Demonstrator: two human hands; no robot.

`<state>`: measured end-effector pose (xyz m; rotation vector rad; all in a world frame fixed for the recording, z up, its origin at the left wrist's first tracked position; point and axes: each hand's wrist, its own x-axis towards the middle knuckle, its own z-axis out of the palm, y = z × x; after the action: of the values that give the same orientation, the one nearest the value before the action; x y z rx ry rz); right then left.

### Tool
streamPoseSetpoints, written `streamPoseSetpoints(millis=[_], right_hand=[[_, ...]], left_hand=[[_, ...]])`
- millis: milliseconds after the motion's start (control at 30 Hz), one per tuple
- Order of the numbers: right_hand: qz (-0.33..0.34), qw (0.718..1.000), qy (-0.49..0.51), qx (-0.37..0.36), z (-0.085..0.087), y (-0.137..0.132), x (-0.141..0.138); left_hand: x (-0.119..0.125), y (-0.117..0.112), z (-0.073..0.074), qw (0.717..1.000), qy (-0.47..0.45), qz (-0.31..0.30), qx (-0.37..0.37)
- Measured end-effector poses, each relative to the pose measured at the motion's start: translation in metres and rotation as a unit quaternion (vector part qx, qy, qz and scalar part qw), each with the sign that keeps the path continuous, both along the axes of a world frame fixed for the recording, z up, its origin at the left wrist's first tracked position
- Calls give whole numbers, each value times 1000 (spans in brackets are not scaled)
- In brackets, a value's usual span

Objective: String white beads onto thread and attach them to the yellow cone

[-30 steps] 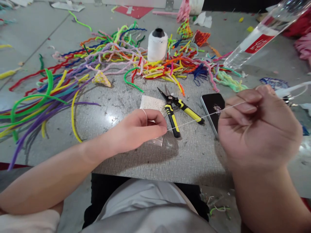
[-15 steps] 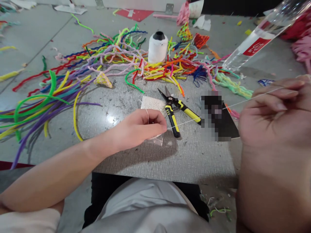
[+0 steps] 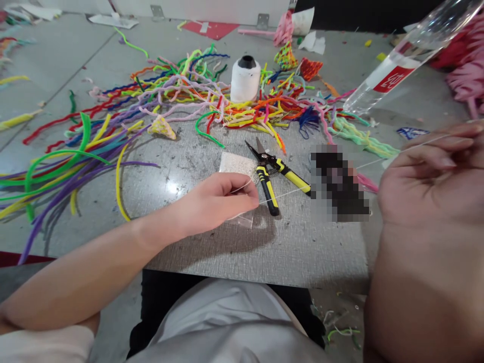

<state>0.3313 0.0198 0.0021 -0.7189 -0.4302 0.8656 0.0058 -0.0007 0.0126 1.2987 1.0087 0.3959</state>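
A thin white thread runs taut across the head view between my two hands. My left hand pinches it between thumb and fingers, with a loop of it around the fingers. My right hand, raised at the right edge, has its fingers closed around the thread's other end; the fingertips are partly cut off by the frame. Beneath and behind my left hand lies a clear bag of small white beads. Yellow-and-black scissors lie with blades parted just right of that hand, under the thread.
A white thread spool stands among many colourful pipe cleaners. A blurred-out dark flat object lies right of the scissors. A clear plastic bottle leans at the upper right. Several braided and pink pieces lie around the far right.
The thread loop at my left hand has dropped lower around the fingers. My right hand has shifted slightly right and down, with the thread still stretched between both hands.
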Motion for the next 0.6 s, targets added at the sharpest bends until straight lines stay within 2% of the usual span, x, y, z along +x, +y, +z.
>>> streamPoseSetpoints(millis=[167,233,400,467,533,600], right_hand=[[12,999,-34,-8,-9,4,-5],[13,999,-19,-22,-2,4,-12],[-72,993,77,-56,24,-6,-44],[-22,999,34,-10,25,-16,-59],[97,994,-40,43,19,-31,-76],[222,967,-115,50,12,-48,-92]], left_hand=[[-1,2,0,1000,-18,-6,5],[-2,3,-3,1000,-27,1,-6],[-2,5,-11,995,-74,64,-16],[0,5,-11,992,-95,82,9],[1,4,-8,989,-110,88,45],[2,2,-5,987,-116,72,85]])
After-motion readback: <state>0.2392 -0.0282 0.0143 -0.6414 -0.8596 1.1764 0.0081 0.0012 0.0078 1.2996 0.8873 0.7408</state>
